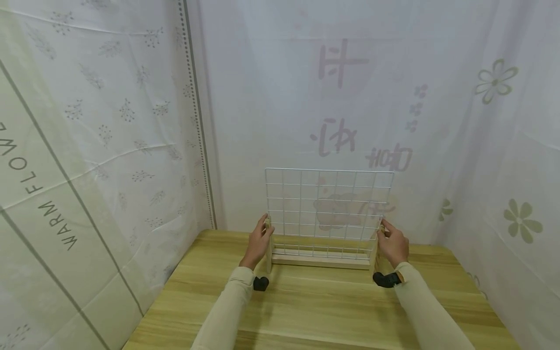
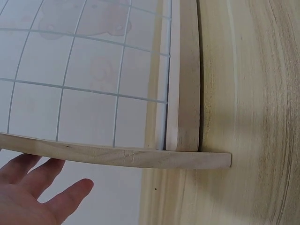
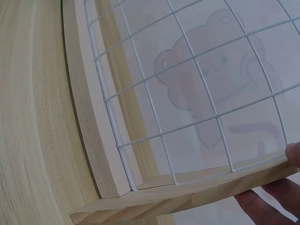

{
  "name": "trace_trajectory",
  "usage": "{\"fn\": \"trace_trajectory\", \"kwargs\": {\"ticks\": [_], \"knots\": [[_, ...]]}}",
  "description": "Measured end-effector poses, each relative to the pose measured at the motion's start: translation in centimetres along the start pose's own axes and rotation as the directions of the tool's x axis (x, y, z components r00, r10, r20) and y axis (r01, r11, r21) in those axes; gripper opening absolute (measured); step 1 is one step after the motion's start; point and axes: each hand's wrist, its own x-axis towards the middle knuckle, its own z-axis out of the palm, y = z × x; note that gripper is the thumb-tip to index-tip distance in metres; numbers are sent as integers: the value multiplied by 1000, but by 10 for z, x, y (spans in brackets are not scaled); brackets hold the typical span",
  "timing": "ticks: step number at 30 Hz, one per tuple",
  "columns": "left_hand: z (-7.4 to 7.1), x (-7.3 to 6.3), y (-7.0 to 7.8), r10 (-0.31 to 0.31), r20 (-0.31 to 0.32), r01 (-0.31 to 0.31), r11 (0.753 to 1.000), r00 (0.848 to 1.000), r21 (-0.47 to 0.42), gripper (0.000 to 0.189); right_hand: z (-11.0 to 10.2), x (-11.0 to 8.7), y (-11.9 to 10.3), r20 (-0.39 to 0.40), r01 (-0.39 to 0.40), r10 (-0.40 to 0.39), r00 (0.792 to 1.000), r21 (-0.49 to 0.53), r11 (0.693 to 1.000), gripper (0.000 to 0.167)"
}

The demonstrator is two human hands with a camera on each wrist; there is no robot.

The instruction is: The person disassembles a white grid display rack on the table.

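A white wire grid (image 1: 318, 212) stands upright in a pale wooden stand, with a crossbar (image 1: 321, 263) along its bottom. My left hand (image 1: 259, 240) holds the upper part of the left wooden side post (image 2: 117, 157). In the left wrist view, fingers lie along the post's outer side and one finger extends away from it. Opposite, my right hand (image 1: 393, 241) pinches the right wooden side post (image 3: 187, 197), its thumb (image 3: 293, 153) on the grid side and other fingers underneath in the right wrist view. The grid's lower edge meets the crossbar between both posts.
The stand is on a wood-grain table (image 1: 323, 311). Printed white curtains (image 1: 271, 97) hang behind and on both sides. Black wrist devices (image 1: 387, 279) sit below both hands, close to the stand's posts.
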Motion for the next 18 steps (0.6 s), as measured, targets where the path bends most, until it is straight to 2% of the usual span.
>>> {"fn": "trace_trajectory", "kwargs": {"ticks": [5, 12, 18], "knots": [[-1, -5, 0, -2, -8, 2, 1000, 1000, -3, 61, 2, 2, 2, 18, 16, -16, 1000, -25, 1000, 51], [-5, -13, -3, -8, -23, 8, 1000, 1000, -6, 60, 3, 6, 6, 116, 44, -39, 993, -39, 998, 54], [-8, -20, -1, -10, -34, 9, 1000, 999, -19, 61, 3, 12, 3, 149, 72, -64, 987, -51, 996, 54]]}}
